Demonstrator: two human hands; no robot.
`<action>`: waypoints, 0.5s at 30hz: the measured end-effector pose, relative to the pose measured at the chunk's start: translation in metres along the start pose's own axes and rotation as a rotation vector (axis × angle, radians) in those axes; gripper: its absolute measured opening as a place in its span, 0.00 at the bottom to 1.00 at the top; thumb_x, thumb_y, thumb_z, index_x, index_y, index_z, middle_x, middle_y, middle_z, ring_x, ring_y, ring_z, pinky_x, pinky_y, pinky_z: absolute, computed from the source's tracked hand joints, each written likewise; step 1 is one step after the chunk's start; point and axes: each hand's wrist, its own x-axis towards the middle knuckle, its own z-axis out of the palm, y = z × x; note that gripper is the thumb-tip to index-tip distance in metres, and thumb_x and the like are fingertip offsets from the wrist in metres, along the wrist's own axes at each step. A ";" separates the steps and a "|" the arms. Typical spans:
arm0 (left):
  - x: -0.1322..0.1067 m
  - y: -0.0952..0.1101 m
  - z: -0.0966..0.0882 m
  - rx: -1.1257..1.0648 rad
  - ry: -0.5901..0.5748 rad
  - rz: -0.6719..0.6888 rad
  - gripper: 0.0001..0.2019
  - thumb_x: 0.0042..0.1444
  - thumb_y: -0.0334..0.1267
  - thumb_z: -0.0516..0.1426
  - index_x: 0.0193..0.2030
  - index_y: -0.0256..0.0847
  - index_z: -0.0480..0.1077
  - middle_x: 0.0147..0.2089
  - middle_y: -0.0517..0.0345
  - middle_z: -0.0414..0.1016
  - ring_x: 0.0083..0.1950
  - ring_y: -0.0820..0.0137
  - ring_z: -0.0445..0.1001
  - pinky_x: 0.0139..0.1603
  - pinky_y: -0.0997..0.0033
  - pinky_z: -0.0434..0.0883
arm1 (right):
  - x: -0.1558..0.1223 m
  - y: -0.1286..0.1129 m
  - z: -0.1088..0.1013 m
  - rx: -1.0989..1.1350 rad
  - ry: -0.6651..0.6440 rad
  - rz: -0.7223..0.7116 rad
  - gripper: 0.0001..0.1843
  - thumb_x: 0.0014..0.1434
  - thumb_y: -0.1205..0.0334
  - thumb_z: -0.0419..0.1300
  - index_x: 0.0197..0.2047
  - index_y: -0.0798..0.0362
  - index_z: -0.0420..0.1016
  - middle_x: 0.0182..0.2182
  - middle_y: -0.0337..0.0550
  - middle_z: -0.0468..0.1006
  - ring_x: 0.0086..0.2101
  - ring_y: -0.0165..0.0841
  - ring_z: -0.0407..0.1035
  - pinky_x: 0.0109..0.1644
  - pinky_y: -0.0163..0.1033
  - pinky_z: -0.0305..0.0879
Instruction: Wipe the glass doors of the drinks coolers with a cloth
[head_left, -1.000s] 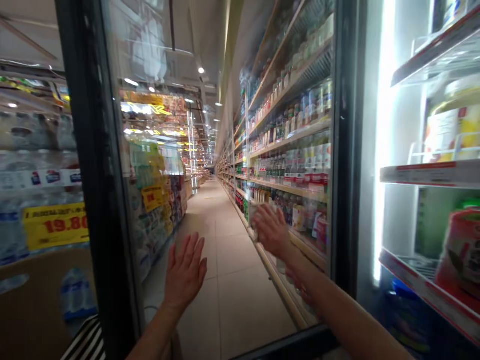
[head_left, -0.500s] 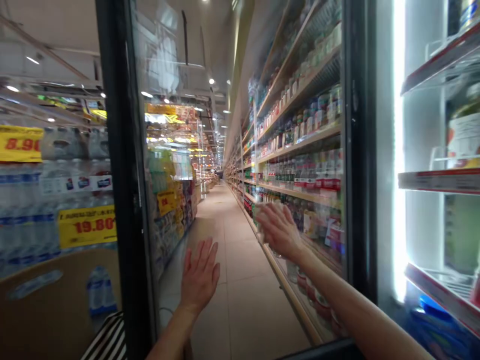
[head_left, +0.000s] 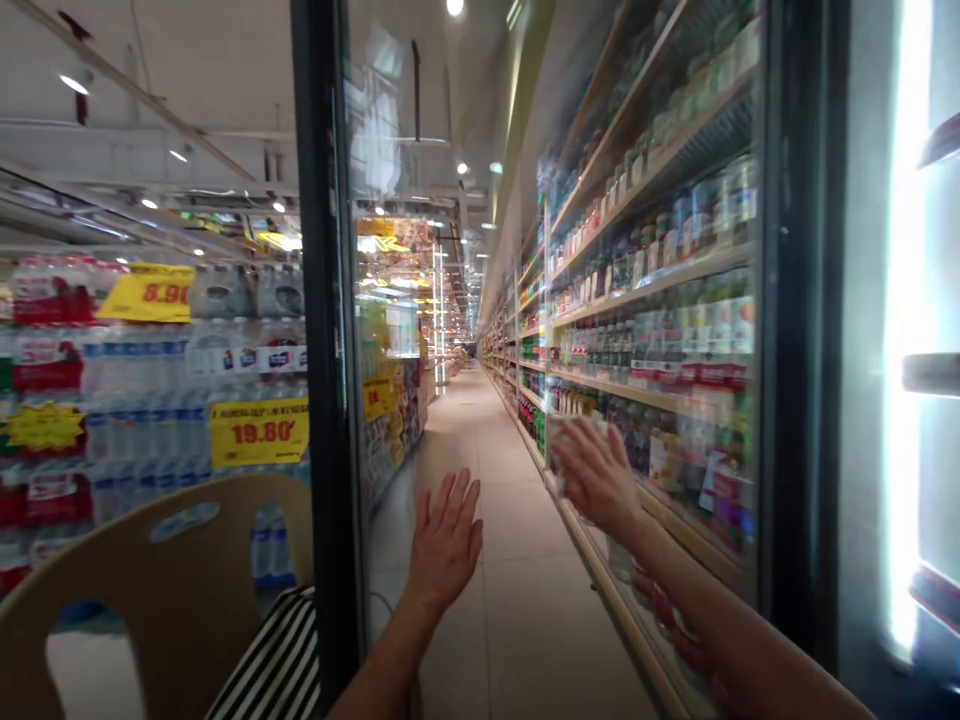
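Note:
A glass cooler door (head_left: 450,250) in a black frame (head_left: 322,350) stands in front of me. My left hand (head_left: 446,540) lies flat against the glass, fingers stretched upward and holding nothing. Higher and further right, my right hand (head_left: 596,475) also presses on the glass with its fingers extended. A pale blur shows at its fingertips; I cannot make out what it is. Through the glass I see a long shop aisle (head_left: 480,520) and shelves of bottles and cans (head_left: 645,290).
The cooler's lit interior with a bright light strip (head_left: 907,350) and shelf edges (head_left: 930,375) is at the far right. At the left are stacked water bottles with yellow price tags (head_left: 259,432), a beige chair back (head_left: 150,580) and striped fabric (head_left: 270,660).
The door and both hands have shifted right in the view, and more of the bottle stacks and the chair shows at the left. Both hands stay flat on the glass.

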 end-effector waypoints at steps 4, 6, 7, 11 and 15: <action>-0.001 0.001 0.001 -0.014 -0.001 -0.020 0.25 0.59 0.34 0.50 0.64 0.35 0.55 0.58 0.47 0.68 0.70 0.70 0.43 0.70 0.59 0.41 | -0.004 0.066 -0.009 -0.196 0.350 0.598 0.27 0.60 0.64 0.47 0.62 0.58 0.60 0.61 0.59 0.60 0.62 0.46 0.53 0.61 0.62 0.50; -0.002 0.003 0.001 -0.007 0.001 -0.023 0.27 0.59 0.34 0.50 0.65 0.36 0.52 0.59 0.48 0.68 0.70 0.70 0.43 0.70 0.59 0.42 | 0.001 0.068 -0.007 -0.201 0.373 0.637 0.27 0.60 0.63 0.46 0.62 0.58 0.59 0.61 0.59 0.60 0.62 0.45 0.53 0.61 0.61 0.50; -0.002 0.004 0.000 -0.003 0.002 -0.021 0.27 0.59 0.34 0.50 0.65 0.37 0.51 0.59 0.48 0.68 0.70 0.70 0.43 0.70 0.60 0.41 | 0.004 0.058 -0.004 -0.180 0.327 0.568 0.26 0.61 0.62 0.46 0.62 0.57 0.59 0.61 0.58 0.61 0.62 0.44 0.52 0.62 0.59 0.49; 0.004 0.000 -0.006 -0.048 -0.012 -0.014 0.30 0.59 0.34 0.51 0.67 0.39 0.47 0.61 0.49 0.65 0.70 0.70 0.45 0.69 0.61 0.43 | 0.007 -0.001 0.009 -0.060 0.062 0.223 0.26 0.60 0.66 0.47 0.62 0.50 0.58 0.59 0.49 0.64 0.64 0.38 0.49 0.66 0.54 0.43; 0.026 -0.021 -0.007 0.003 0.021 -0.059 0.32 0.58 0.35 0.53 0.68 0.43 0.45 0.65 0.47 0.58 0.70 0.67 0.46 0.69 0.55 0.42 | -0.002 0.005 0.002 -0.067 -0.019 0.132 0.27 0.60 0.68 0.48 0.62 0.49 0.57 0.59 0.48 0.66 0.63 0.36 0.49 0.66 0.51 0.44</action>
